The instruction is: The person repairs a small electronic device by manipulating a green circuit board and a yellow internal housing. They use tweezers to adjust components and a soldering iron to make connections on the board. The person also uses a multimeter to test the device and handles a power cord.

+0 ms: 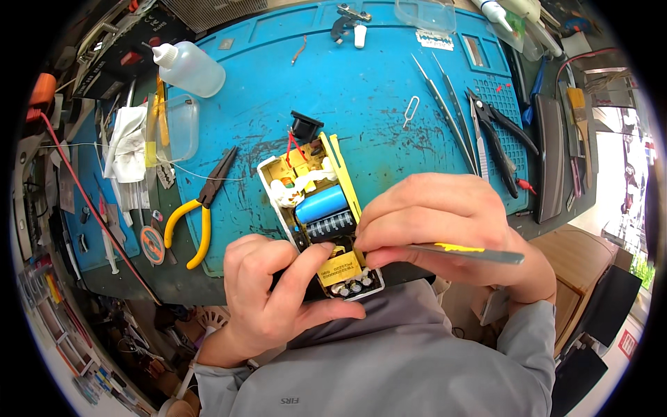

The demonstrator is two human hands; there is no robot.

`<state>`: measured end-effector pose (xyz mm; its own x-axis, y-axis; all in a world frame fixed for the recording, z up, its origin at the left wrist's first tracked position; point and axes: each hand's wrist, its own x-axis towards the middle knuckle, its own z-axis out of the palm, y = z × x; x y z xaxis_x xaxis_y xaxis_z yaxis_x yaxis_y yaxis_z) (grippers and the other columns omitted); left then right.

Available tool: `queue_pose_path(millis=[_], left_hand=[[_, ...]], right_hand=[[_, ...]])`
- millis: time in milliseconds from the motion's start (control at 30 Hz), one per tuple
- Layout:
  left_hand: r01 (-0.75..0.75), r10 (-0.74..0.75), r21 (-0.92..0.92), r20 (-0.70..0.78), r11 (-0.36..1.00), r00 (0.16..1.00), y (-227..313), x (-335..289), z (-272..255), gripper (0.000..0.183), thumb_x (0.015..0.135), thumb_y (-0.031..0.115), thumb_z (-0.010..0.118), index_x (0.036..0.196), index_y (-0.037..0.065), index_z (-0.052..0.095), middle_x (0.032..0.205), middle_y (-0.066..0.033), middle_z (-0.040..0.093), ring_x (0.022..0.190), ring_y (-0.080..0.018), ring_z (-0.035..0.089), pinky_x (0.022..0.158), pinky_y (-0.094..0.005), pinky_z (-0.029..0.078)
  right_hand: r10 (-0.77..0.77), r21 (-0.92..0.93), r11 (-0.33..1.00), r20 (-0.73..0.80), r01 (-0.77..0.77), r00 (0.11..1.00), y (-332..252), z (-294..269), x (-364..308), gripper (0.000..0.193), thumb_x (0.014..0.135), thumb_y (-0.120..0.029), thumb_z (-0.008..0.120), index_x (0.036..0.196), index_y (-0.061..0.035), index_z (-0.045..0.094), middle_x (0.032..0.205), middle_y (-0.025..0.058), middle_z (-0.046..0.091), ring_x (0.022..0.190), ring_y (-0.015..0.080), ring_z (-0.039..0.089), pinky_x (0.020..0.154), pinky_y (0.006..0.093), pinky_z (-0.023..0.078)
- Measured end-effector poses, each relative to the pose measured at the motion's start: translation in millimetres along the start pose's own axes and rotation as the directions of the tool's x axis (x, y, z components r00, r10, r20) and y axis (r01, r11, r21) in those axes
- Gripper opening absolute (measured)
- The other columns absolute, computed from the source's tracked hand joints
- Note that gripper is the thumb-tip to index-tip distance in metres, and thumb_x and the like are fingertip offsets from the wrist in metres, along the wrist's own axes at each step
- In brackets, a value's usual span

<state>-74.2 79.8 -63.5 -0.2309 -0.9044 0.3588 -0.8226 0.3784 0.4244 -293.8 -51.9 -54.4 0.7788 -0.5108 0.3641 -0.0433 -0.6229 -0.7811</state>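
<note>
An open power supply circuit board point(322, 273) lies at the near edge of the mat, with a blue cylindrical capacitor, a yellow-wrapped transformer and white glue on it. A black socket point(306, 126) hangs off its far end on red wires. My left hand point(267, 295) is closed about the board's near left side, its index fingertip beside the transformer and its thumb at the near edge. In my right hand point(438, 226) are grey metal tweezers point(479, 254) with yellow marking. The fingers are at the board's right side and hide the tweezers' tips.
A blue work mat point(257, 83) covers the bench. Yellow-handled pliers point(206, 201) lie left of the board. Further tweezers point(451, 115) and black side cutters point(497, 128) lie to the right. A squeeze bottle point(194, 69) and clear box point(182, 128) are at the far left.
</note>
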Motion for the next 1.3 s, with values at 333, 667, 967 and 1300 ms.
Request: queue_pose_path(millis=[333,667,967,1300], left_hand=[[-0.007,0.007,0.010,-0.002,1.000,1.000,-0.7,-0.6,1.1,0.071,0.068,0.063,0.082,0.110,0.007,0.072,0.097,-0.0042,0.047,0.087,-0.0253,0.049,0.074,-0.0390,0.043],[-0.012,0.012,0.013,-0.003,1.000,1.000,-0.9,-0.7,1.7,0.070,0.069,0.065,0.081,0.108,0.007,0.073,0.097,-0.0041,0.047,0.088,-0.0252,0.049,0.074,-0.0390,0.043],[-0.019,0.019,0.023,0.012,1.000,1.000,-0.9,-0.7,1.4,0.070,0.069,0.064,0.082,0.108,0.006,0.073,0.098,-0.0041,0.049,0.087,-0.0254,0.050,0.071,-0.0389,0.043],[-0.012,0.011,0.056,0.026,0.998,1.000,2.8,1.4,-0.2,0.072,0.066,0.063,0.083,0.106,0.005,0.074,0.095,-0.0040,0.049,0.085,-0.0264,0.051,0.073,-0.0395,0.044]], right_hand=[[0.033,0.044,0.999,-0.026,-0.032,0.999,-0.6,0.9,1.7,0.020,0.081,-0.014,0.081,0.096,-0.0069,0.070,0.091,0.0062,0.070,0.078,0.0244,0.069,0.063,0.0347,0.055],[-0.005,0.023,1.000,-0.064,0.006,0.998,1.2,4.2,0.4,0.019,0.077,-0.010,0.077,0.094,-0.0071,0.069,0.093,0.0051,0.069,0.080,0.0227,0.069,0.063,0.0338,0.057],[-0.025,-0.001,1.000,-0.007,0.025,1.000,1.6,-0.7,-0.5,0.022,0.077,-0.010,0.082,0.095,-0.0031,0.071,0.091,0.0082,0.070,0.076,0.0231,0.069,0.062,0.0325,0.056],[0.003,0.014,1.000,-0.009,-0.003,1.000,1.2,1.3,1.5,0.020,0.076,-0.011,0.081,0.091,-0.0046,0.070,0.088,0.0058,0.065,0.073,0.0224,0.066,0.059,0.0324,0.052]])
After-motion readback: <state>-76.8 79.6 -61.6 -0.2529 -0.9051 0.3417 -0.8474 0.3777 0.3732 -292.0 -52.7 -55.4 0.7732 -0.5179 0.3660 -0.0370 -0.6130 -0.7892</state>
